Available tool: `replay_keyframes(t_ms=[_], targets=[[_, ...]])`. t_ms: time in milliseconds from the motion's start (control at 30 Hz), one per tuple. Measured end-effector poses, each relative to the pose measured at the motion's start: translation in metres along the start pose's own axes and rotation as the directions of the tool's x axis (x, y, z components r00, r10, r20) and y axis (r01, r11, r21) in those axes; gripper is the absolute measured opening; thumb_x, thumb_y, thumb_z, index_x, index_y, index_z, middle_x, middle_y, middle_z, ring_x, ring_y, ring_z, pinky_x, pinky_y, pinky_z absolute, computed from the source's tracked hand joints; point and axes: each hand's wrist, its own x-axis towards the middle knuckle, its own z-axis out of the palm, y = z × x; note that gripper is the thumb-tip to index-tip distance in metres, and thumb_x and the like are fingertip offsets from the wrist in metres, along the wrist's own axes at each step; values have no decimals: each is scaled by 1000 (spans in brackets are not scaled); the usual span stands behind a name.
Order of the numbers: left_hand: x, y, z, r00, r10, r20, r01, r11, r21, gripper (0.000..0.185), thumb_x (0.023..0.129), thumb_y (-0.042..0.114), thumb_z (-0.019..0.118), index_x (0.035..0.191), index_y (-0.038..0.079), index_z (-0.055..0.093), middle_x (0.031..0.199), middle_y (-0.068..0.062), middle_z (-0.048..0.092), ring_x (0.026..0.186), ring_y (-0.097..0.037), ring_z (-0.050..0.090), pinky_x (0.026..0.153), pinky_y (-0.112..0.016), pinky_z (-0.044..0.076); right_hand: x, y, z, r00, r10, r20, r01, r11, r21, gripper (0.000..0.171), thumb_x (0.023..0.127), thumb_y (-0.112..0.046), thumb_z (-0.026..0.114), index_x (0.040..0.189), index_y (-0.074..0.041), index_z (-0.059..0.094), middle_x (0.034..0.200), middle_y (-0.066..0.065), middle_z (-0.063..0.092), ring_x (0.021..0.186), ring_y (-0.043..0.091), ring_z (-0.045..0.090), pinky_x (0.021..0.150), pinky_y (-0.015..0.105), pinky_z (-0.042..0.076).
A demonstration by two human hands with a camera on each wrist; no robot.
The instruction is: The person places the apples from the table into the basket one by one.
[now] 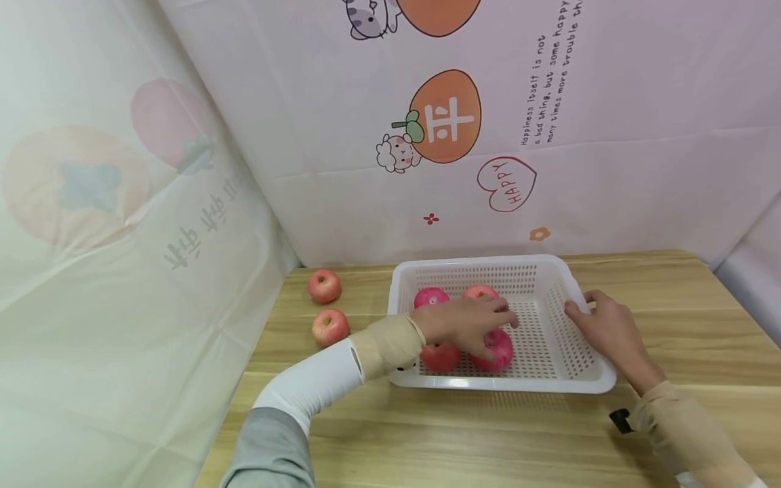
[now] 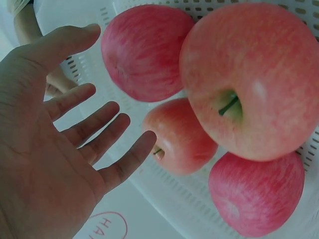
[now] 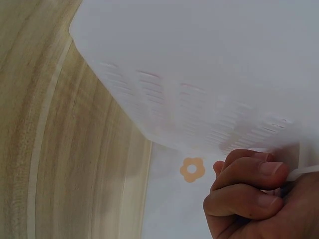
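Observation:
A white plastic basket (image 1: 552, 389) stands on the table with several red apples in its left half. My left hand (image 1: 464, 322) reaches in over them, fingers spread and holding nothing. In the left wrist view, the hand's little finger overlaps the edge of an orange-red apple (image 2: 182, 137). Close by are a large apple (image 2: 254, 79) with its stem showing, and two pinker ones, an upper apple (image 2: 147, 52) and a lower apple (image 2: 256, 194). On the basket's right side, my right hand (image 1: 610, 329) grips the rim, its fingers curled under it in the right wrist view.
Two more apples, a rear apple (image 1: 324, 286) and a front apple (image 1: 331, 328), sit on the wooden table (image 1: 366, 434) left of the basket. Printed white cloth (image 1: 342, 196) hangs behind and along the left side.

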Motion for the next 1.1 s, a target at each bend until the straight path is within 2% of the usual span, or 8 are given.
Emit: replay_keyframes(t_ms=[100,300,533,700,900,1100], targets=[[-4,-3,-4,999,-17,-27,16,999,-34,64,97,45,74,153,27,50,150,4,50,133,-8,51,110,-25,47,0,1,0,1000,0,5,0,1000,9,67,110,-42,50,137,19,47,107,40,69,69,23,73,54,37,59],[-14,-12,-12,997,-34,-71,25,993,-113,61,97,42,77,150,23,52,140,5,54,126,-7,48,109,-21,44,1,1,0,1000,-11,5,11,1000,15,67,110,-42,50,137,19,47,105,39,70,68,23,73,54,37,60],[-22,-24,-14,990,-36,-138,20,993,-114,49,98,38,74,141,20,59,136,3,56,121,-7,53,105,-23,47,0,2,0,1000,-12,-1,12,1000,11,67,110,-41,51,137,20,47,106,40,69,68,22,73,54,37,59],[-28,-31,-13,986,-72,-150,48,987,-155,55,98,37,73,148,20,56,142,3,55,124,-8,53,105,-26,50,-1,2,1,1000,-9,4,8,1000,15,68,110,-41,51,138,21,46,107,41,69,68,22,73,54,37,60],[-36,-39,-16,978,-104,-183,77,985,-153,58,97,38,74,148,18,56,145,2,55,130,-12,53,105,-30,51,-1,1,2,1000,-6,6,6,1000,19,68,110,-41,50,139,20,46,109,42,68,69,22,73,54,37,60],[-44,-51,-17,968,-124,-219,89,983,-163,55,95,36,75,144,16,59,138,1,59,122,-13,57,99,-30,52,1,2,2,1000,-9,0,9,1000,12,67,110,-41,50,138,20,46,108,41,68,68,22,73,54,36,59]])
